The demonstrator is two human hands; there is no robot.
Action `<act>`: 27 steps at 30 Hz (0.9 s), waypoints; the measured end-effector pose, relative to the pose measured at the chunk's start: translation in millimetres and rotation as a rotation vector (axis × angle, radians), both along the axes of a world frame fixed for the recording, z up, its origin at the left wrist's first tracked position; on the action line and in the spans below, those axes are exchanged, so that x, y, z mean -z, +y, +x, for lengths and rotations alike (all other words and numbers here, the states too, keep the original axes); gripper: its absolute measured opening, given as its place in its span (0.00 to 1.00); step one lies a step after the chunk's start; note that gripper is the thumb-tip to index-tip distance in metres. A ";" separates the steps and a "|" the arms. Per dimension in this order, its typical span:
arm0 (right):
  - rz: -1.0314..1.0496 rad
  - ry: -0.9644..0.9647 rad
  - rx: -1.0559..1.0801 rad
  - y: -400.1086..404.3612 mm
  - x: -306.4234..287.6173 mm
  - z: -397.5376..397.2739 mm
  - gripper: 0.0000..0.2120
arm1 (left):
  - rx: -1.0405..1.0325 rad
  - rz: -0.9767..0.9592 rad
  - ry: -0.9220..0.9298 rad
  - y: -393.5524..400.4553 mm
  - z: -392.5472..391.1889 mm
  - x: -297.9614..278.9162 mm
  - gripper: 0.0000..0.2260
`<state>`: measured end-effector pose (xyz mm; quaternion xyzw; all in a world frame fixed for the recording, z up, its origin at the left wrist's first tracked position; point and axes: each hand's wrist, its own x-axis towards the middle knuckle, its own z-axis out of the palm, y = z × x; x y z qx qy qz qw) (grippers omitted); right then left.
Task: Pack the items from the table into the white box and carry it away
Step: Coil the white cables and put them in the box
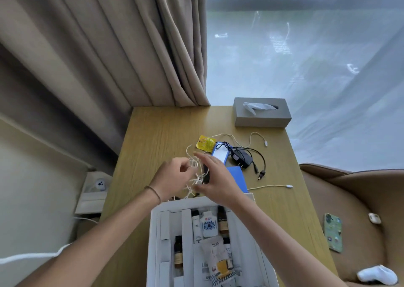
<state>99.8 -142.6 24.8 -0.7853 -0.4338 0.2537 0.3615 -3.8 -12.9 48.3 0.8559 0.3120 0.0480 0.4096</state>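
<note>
Beige curtains [98,46] back the rectangular wooden table [157,133], bare along its left edge. At its near edge sits the open white cardboard box [153,243]. Just beyond the box, left hand [172,175] and right hand [215,177], fingers loosely curled, hold a tangled cream cable [193,166].

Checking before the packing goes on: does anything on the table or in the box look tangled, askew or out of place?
Yes: the cream cable between the left hand and right hand is a loose tangle, above the table beyond the white box. Nothing looks spilled or damaged.

Soft window daylight, edges warped (fisheye)
</note>
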 end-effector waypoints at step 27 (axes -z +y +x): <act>0.295 0.699 0.005 -24.3 -64.3 43.3 0.15 | -0.369 -0.150 -0.605 56.1 -70.2 -120.1 0.12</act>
